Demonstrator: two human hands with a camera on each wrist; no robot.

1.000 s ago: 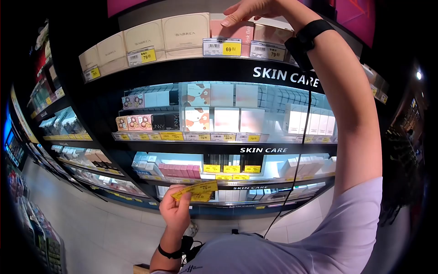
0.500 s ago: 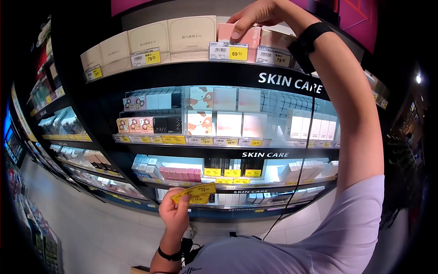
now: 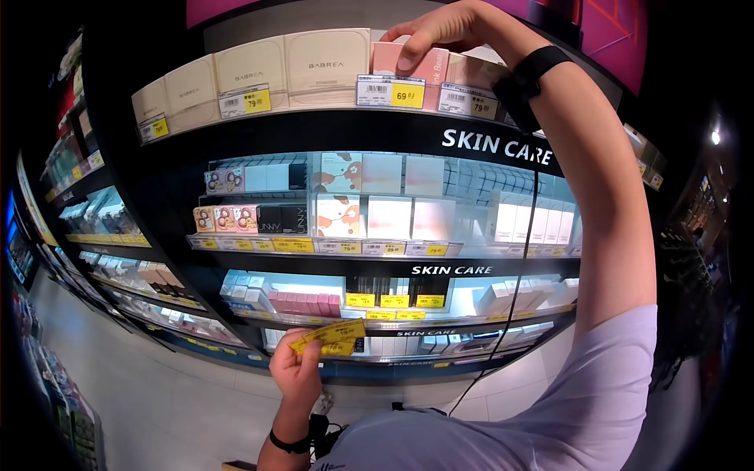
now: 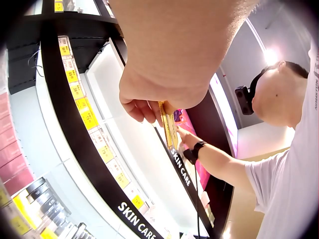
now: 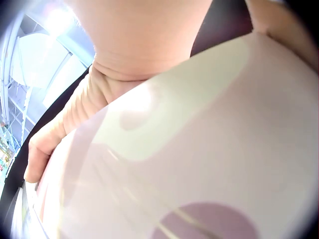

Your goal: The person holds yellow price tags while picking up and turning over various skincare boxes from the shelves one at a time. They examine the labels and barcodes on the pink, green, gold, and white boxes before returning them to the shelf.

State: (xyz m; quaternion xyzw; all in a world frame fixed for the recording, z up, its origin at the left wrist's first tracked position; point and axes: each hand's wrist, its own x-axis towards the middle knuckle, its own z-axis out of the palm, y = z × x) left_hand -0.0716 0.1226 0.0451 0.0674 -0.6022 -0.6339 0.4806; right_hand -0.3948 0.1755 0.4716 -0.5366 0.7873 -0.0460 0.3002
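My right hand [image 3: 434, 28] reaches up to the top shelf and grips a pink box [image 3: 385, 58], thumb over its front face and the other fingers partly hidden behind it. Below the thumb, a price label [image 3: 390, 93] reading 69 stands at the shelf edge. The right wrist view is filled by a blurred pale pink and cream surface [image 5: 239, 134], with the hand [image 5: 75, 109] along its far edge. Low in front of my body, my left hand [image 3: 296, 375] pinches several yellow price tags [image 3: 330, 337], fanned out and overlapping; the left wrist view shows them edge-on.
Cream BABREA boxes [image 3: 326, 69] stand left of the pink box, a brownish box [image 3: 469, 69] right of it. Lit shelves [image 3: 471, 173] of skin-care boxes lie below. A black cable [image 3: 514, 306] hangs from the right wrist. Another shelf unit [image 3: 102, 212] stands at left.
My right hand has come down over the pink box, its thumb now on the front face. The left hand keeps the yellow tags low, shifting slightly down.
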